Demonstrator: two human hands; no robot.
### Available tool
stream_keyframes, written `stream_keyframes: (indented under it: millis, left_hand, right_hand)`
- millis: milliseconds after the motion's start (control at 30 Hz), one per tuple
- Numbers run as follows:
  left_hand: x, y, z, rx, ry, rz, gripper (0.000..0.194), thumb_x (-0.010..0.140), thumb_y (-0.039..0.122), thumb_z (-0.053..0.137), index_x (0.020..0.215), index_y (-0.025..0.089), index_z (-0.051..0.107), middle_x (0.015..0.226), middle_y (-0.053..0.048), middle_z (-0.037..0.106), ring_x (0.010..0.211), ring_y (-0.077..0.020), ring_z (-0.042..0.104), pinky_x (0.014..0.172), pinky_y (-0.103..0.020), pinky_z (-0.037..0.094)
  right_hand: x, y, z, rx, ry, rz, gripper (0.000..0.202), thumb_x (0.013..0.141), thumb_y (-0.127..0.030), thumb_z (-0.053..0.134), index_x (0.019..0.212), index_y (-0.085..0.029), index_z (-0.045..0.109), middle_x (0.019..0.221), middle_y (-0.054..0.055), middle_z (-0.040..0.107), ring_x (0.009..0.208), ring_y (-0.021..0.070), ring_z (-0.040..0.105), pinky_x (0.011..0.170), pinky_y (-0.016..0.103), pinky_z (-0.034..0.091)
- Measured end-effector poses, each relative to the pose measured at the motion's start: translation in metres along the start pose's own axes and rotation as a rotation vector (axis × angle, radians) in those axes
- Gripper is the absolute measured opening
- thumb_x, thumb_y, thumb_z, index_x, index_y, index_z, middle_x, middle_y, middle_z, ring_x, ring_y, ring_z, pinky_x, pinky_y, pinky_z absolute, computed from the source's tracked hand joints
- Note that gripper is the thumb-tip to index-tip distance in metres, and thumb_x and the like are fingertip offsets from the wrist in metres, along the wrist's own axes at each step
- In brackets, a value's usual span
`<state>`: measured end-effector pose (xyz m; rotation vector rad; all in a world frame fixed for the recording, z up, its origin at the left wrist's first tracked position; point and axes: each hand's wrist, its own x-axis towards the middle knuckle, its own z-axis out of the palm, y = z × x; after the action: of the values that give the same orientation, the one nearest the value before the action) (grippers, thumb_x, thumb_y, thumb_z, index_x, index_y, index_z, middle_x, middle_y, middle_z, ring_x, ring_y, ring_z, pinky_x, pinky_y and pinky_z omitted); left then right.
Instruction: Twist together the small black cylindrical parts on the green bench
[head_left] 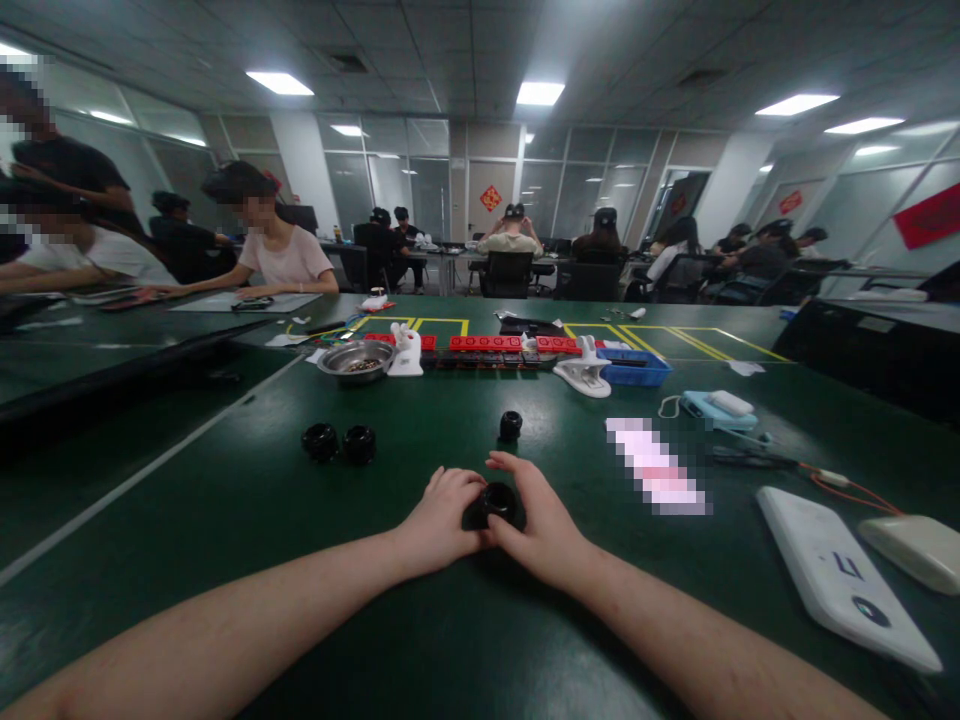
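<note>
Between my two hands is a glossy black round part (499,500) with a dark opening in its top. My left hand (441,518) curls around its left side, fingers together and thumb low in front. From the right, my right hand (546,522) grips it with the thumb near its front and the index finger stretched past it. The fingers partly cover the part, and its exact kind is unclear. A similar black part (511,427) stands just beyond my hands. Two more, a left one (319,441) and a right one (358,444), sit side by side to the left.
Farther back are a metal bowl (355,362) of small pieces, red strips (517,344), white clamps (583,372) and a blue tray (637,370). On the right lie a white power bank-like device (847,578), a light-blue device (720,410) and cables. Several people sit at tables beyond.
</note>
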<state>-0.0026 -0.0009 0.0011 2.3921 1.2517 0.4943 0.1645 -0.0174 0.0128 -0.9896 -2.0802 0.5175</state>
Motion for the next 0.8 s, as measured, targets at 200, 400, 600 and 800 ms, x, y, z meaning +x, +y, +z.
stream_keyframes:
  millis: [200, 400, 600, 800]
  left_hand:
    - [-0.0013, 0.0069, -0.0058, -0.012, -0.012, -0.011, 0.034, 0.068, 0.041, 0.059, 0.095, 0.02, 0.056, 0.105, -0.005, 0.052, 0.103, -0.0248, 0.044, 0.096, -0.049, 0.022]
    - [-0.0004, 0.0041, -0.0036, -0.008, -0.005, -0.012, 0.039, 0.067, 0.041, 0.06, 0.099, 0.02, 0.055, 0.108, -0.006, 0.052, 0.105, -0.0256, 0.043, 0.097, -0.049, 0.023]
    - [0.0001, 0.003, -0.0024, 0.015, -0.004, 0.006, 0.034, 0.067, 0.04, 0.06, 0.093, 0.019, 0.056, 0.106, -0.006, 0.053, 0.103, -0.025, 0.044, 0.096, -0.048, 0.024]
    - [0.0, 0.0029, -0.0018, -0.004, 0.003, 0.009, 0.037, 0.066, 0.039, 0.06, 0.098, 0.021, 0.055, 0.105, -0.005, 0.053, 0.103, -0.0247, 0.044, 0.096, -0.048, 0.023]
  right_hand:
    - [0.0027, 0.0026, 0.0032, -0.063, 0.068, 0.129, 0.053, 0.064, -0.025, 0.061, 0.112, -0.019, 0.04, 0.093, 0.006, 0.052, 0.088, 0.0222, 0.051, 0.081, 0.041, 0.041]
    - [0.0002, 0.0038, 0.0019, 0.055, -0.039, 0.022, 0.062, 0.061, -0.007, 0.048, 0.119, -0.02, 0.033, 0.109, 0.008, 0.051, 0.104, 0.021, 0.047, 0.092, 0.041, 0.035]
    - [0.0009, 0.0023, 0.002, -0.012, 0.068, 0.078, 0.057, 0.064, -0.021, 0.059, 0.116, -0.02, 0.036, 0.106, 0.008, 0.05, 0.1, 0.0238, 0.047, 0.088, 0.043, 0.038]
    - [0.0017, 0.0035, 0.0041, 0.006, 0.027, 0.086, 0.05, 0.063, -0.013, 0.054, 0.11, -0.018, 0.04, 0.096, 0.006, 0.053, 0.091, 0.0208, 0.051, 0.085, 0.04, 0.04]
